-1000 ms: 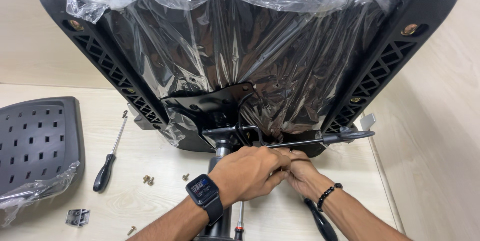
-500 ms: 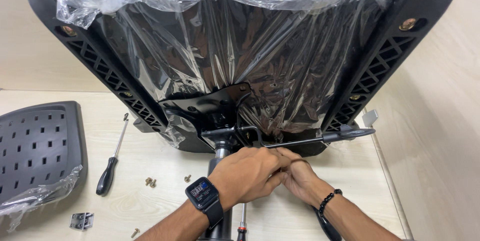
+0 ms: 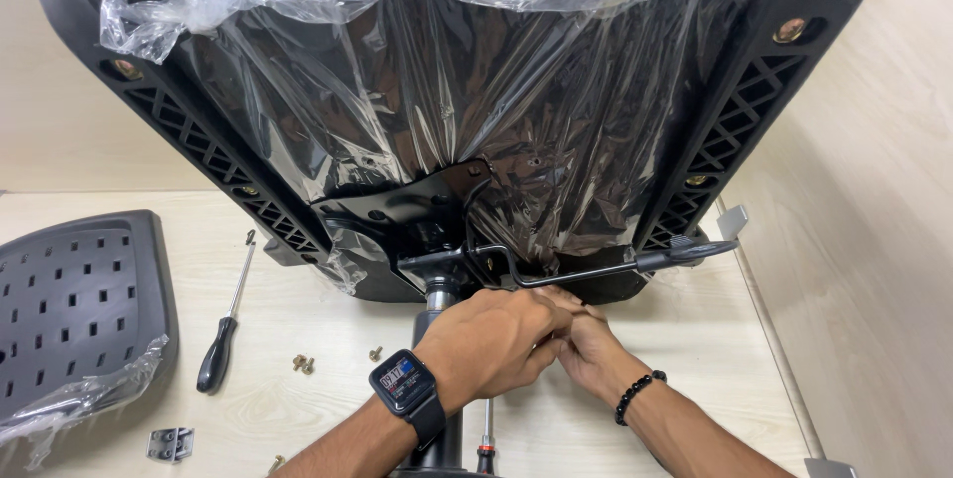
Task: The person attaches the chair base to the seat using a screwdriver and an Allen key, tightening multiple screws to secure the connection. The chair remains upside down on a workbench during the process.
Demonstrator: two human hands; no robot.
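From the head camera, an upturned office chair seat [image 3: 476, 131] wrapped in clear plastic film [image 3: 447, 71] fills the far half of the view; its top edge is cut off by the frame. At the seat's near edge sits the black metal mechanism plate [image 3: 407, 215], with a thin lever [image 3: 606, 268] running right to a flat paddle handle. The left hand [image 3: 491, 339], wearing a smartwatch [image 3: 405, 384], is curled closed just below the plate, over the top of the gas cylinder [image 3: 437, 301]; what its fingers grip is hidden. The right hand [image 3: 586, 344], with a bead bracelet, presses against it from the right, fingers tucked under the left; I cannot tell what it holds. Left on the wooden floor [image 3: 298, 418] lie a black-handled screwdriver [image 3: 223, 339], loose screws [image 3: 303, 364], a small metal bracket [image 3: 171, 443] and a perforated grey backrest panel [image 3: 74, 309], partly cut off. A red-tipped tool [image 3: 485, 443] near the wrists is mostly hidden.
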